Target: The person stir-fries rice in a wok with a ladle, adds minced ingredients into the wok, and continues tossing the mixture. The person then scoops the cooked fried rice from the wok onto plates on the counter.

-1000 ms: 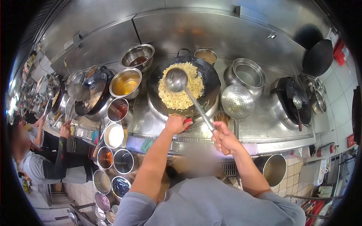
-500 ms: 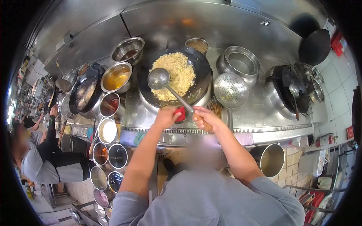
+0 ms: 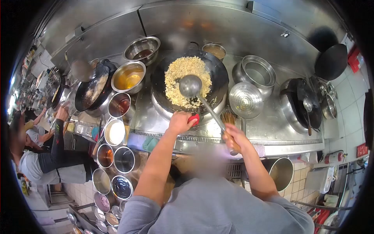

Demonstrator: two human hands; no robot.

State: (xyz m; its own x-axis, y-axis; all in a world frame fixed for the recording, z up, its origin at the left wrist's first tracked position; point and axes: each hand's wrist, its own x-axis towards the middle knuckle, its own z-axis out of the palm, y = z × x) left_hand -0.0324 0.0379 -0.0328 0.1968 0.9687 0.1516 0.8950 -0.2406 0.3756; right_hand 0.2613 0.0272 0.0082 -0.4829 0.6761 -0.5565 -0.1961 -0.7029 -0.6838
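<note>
The rice (image 3: 186, 80) looks yellow and mixed in my wok (image 3: 189, 84), with my left hand (image 3: 180, 121) gripping its handle (image 3: 194, 118) and my right hand (image 3: 233, 139) gripping the ladle (image 3: 191, 86).

The black wok (image 3: 218, 74) sits on the burner ring, round and deep, its near rim gripped through a red cloth (image 3: 194, 118). Yellow fried rice (image 3: 181, 72) lies heaped across its left and middle, the right side bare and dark. The steel ladle (image 3: 190, 85) rests bowl-down on the rice, its long handle slanting toward the lower right.
</note>
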